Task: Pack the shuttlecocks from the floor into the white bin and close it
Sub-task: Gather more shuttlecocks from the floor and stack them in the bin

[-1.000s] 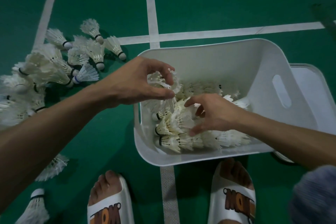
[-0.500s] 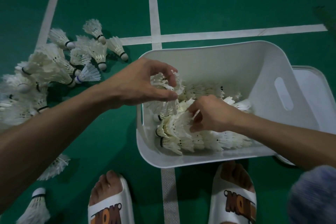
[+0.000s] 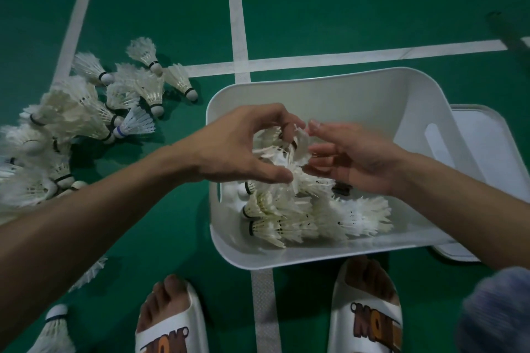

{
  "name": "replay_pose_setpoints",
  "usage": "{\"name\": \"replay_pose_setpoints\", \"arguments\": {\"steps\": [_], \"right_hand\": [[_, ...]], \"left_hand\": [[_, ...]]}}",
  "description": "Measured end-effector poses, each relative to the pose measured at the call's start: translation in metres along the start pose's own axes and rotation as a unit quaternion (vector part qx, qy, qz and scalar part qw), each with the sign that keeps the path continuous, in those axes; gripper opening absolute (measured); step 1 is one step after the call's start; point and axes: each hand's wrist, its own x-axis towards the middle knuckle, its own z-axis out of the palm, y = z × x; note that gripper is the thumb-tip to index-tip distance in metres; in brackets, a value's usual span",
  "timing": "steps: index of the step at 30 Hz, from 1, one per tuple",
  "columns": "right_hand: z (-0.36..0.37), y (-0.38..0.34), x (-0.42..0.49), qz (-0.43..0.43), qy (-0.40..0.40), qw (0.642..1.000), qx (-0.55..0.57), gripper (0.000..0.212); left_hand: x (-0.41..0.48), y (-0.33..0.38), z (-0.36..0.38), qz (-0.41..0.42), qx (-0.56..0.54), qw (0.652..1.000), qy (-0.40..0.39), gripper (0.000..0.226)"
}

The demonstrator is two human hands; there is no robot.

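L hand [image 3: 238, 149] grips a shuttlecock bunch [image 3: 289, 152] over white bin [image 3: 315, 80]; R hand [image 3: 352, 157], fingers loose, just beside it. Loose shuttlecocks [image 3: 315, 215] lie in bin; pile [image 3: 86, 112] on green floor [image 3: 344, 8] at left; lid [image 3: 487, 137] beside bin, right.

Smooth plastic bin [image 3: 329, 89], feathered shuttlecocks [image 3: 286, 223]

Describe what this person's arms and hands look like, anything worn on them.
Both forearms are bare as far as the frame shows: no sleeves, gloves, watch or wristbands. No rings show on the left hand or right hand. A blurred blue-grey fabric patch at the lower right may be clothing; that is unclear.
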Motion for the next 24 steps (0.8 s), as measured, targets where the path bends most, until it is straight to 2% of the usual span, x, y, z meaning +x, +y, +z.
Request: {"name": "replay_pose_setpoints", "arguments": {"steps": [3, 7, 11, 14, 17, 21, 24], "right_hand": [[0.007, 0.002, 0.001, 0.013, 0.009, 1.0, 0.021, 0.054], [0.008, 0.005, 0.001, 0.008, -0.009, 0.997, 0.071, 0.029], [0.005, 0.009, 0.003, 0.004, -0.028, 0.994, 0.107, 0.03], [0.004, 0.01, 0.007, -0.007, 0.015, 0.991, 0.131, 0.028], [-0.005, 0.008, 0.011, -0.038, 0.085, 0.985, 0.147, 0.026], [-0.023, 0.005, 0.012, -0.108, 0.133, 0.985, 0.033, 0.025], [-0.034, 0.005, 0.004, -0.166, 0.128, 0.973, -0.092, 0.041]], "left_hand": [[0.002, 0.0, 0.004, 0.016, 0.008, 1.0, -0.008, 0.041], [0.004, -0.002, 0.007, 0.013, 0.006, 1.0, -0.018, 0.032], [0.009, -0.004, 0.011, 0.011, 0.037, 0.999, 0.001, 0.032], [0.014, -0.004, 0.013, -0.01, 0.078, 0.996, 0.029, 0.031], [0.014, -0.003, 0.014, -0.044, 0.039, 0.998, 0.022, 0.032], [0.011, -0.007, 0.015, -0.075, -0.002, 0.997, 0.018, 0.034], [0.013, -0.008, 0.015, -0.086, 0.007, 0.996, 0.027, 0.031]]}}
